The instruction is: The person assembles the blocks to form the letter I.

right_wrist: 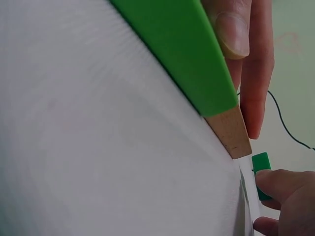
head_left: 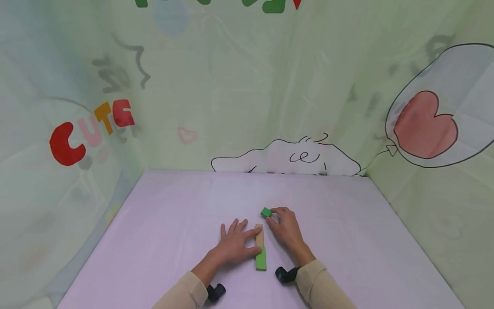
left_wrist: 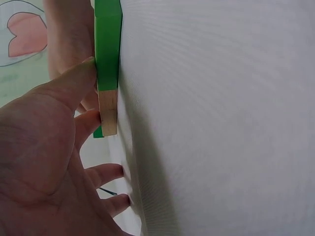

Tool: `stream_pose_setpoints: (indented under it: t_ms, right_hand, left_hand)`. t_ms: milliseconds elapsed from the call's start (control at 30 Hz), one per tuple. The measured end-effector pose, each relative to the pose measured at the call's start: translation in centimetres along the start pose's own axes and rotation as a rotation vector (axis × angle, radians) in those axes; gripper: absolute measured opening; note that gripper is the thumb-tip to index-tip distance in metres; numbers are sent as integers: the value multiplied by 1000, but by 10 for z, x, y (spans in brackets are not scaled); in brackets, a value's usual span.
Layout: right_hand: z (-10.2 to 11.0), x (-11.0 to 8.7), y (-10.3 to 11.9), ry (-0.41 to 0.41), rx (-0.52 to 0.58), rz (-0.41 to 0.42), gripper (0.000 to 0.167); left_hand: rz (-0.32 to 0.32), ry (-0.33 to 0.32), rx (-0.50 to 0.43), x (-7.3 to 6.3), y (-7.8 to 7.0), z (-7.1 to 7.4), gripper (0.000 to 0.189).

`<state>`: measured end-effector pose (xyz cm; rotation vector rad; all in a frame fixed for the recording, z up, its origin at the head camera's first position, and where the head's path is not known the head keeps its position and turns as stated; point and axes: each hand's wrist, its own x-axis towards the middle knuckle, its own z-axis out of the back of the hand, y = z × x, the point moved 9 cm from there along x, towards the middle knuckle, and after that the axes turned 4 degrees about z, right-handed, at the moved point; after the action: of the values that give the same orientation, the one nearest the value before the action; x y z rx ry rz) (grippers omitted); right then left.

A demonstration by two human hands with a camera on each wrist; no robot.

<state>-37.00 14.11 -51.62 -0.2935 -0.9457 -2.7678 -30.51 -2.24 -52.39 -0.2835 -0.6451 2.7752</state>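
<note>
Two blocks lie end to end on the table: a light green block [head_left: 260, 261] nearer and a bare wooden block [head_left: 260, 238] beyond it. My left hand [head_left: 234, 245] has its fingers spread. Its thumb touches the light green block and its index finger rests on the wooden one, as the left wrist view also shows. Just past the wooden block's far end, my right hand [head_left: 287, 227] pinches a small dark green block [head_left: 266, 212] between thumb and fingers. In the right wrist view that dark green block [right_wrist: 262, 161] sits apart from the wooden block [right_wrist: 230, 132], partly covered by the thumb.
The pale lilac tabletop [head_left: 185, 206] surrounds the blocks. Printed curtains [head_left: 239, 94] stand along its back and both sides. A black wrist device [head_left: 286, 274] is strapped to the right wrist, and another black wrist device [head_left: 216, 292] to the left.
</note>
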Motion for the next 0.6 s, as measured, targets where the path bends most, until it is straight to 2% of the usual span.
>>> stream_pose_setpoints:
  t_ms: [233,600]
  right_hand:
    - [1,1,6,8,28,9,39]
    - [-5,4,9,47,-3,18,36]
  left_hand:
    - [-2,-1,17,1,1,1,67]
    - [0,11,7,0,1,0,67]
